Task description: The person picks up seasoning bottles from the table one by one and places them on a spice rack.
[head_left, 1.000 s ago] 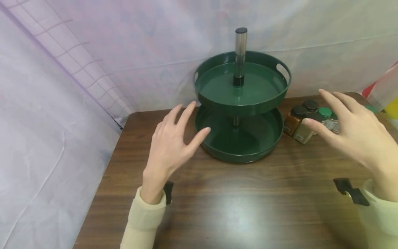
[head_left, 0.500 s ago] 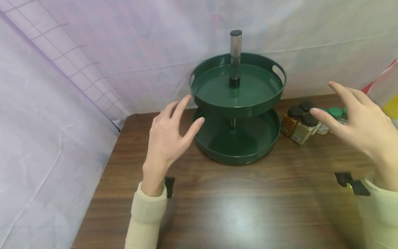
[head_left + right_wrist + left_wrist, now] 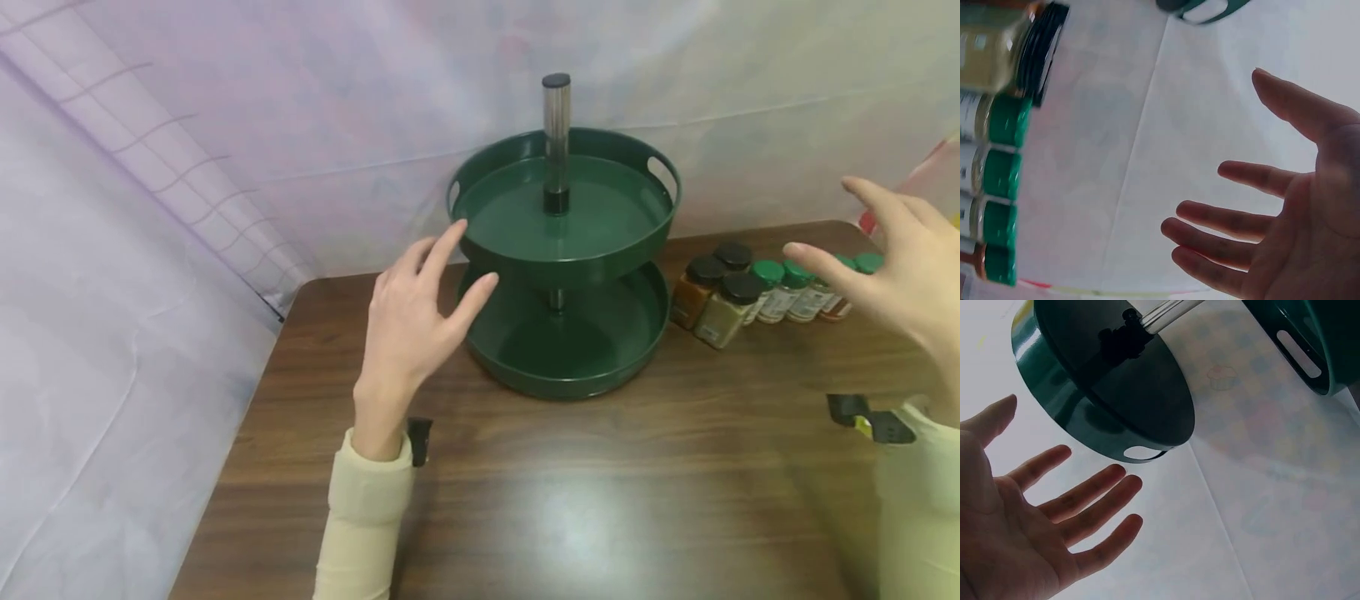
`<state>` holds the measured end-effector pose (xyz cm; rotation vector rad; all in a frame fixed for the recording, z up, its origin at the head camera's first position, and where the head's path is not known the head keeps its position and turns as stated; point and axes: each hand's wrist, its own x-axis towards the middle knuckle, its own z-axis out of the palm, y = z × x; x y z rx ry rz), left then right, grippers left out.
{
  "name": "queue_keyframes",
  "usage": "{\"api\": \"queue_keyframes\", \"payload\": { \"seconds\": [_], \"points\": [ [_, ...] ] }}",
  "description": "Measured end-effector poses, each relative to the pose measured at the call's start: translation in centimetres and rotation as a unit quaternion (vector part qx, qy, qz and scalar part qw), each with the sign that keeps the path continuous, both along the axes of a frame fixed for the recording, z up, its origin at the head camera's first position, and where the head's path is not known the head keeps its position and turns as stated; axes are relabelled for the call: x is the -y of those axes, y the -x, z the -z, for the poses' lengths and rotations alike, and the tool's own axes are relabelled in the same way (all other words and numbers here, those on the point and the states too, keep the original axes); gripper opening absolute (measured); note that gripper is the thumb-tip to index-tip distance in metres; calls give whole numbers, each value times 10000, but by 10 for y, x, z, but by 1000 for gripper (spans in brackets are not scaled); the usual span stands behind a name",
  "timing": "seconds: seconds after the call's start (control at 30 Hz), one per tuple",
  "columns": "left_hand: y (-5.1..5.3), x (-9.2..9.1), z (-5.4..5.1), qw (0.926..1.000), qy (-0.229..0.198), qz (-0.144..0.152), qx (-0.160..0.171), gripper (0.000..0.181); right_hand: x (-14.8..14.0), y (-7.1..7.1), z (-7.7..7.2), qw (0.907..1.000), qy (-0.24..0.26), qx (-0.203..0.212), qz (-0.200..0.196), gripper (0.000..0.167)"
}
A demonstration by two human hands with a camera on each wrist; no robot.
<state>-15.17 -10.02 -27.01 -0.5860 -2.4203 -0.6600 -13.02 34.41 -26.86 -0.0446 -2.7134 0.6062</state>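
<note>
A two-tier green round tray stand rises at the back of the table, with its upper tray (image 3: 562, 273), lower tray (image 3: 566, 387) and metal post (image 3: 557, 142). My left hand (image 3: 408, 329) hovers at the stand's left side, fingers spread. In the left wrist view a gap shows between those fingers (image 3: 1091, 494) and the upper tray (image 3: 1079, 419). To the right, my right hand (image 3: 907, 271) hangs in the air near the spice jars, thumb and fingers apart, holding nothing. The jars have black lids (image 3: 741, 288) or green lids (image 3: 797, 273).
The spice jars (image 3: 722, 321) stand clustered just right of the stand. Behind the brown wooden table (image 3: 600, 483) hangs a pale cloth (image 3: 360, 100); another pale sheet (image 3: 67, 375) borders the left side. Something red and white (image 3: 930, 179) shows at the far right.
My right hand has moved right, uncovering more green-lidded jars. My left hand has risen slightly and keeps its spread shape. The view has shifted a little, so the stand appears farther left.
</note>
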Motion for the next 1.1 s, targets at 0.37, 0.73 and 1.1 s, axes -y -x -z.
{"api": "queue_keyframes", "payload": {
  "seconds": [0.37,0.73,1.1],
  "points": [
    [7,1,2,9999,2,81,-63,65,-54,12,23,9938,1084,-41,242,86],
    [10,-5,1,9999,-23,81,-82,66,-110,31,69,9849,1691,361,-12,87],
    [14,-9,0,9999,-1,115,80,65,-140,35,97,9771,1802,1128,-117,94]
  ]
}}
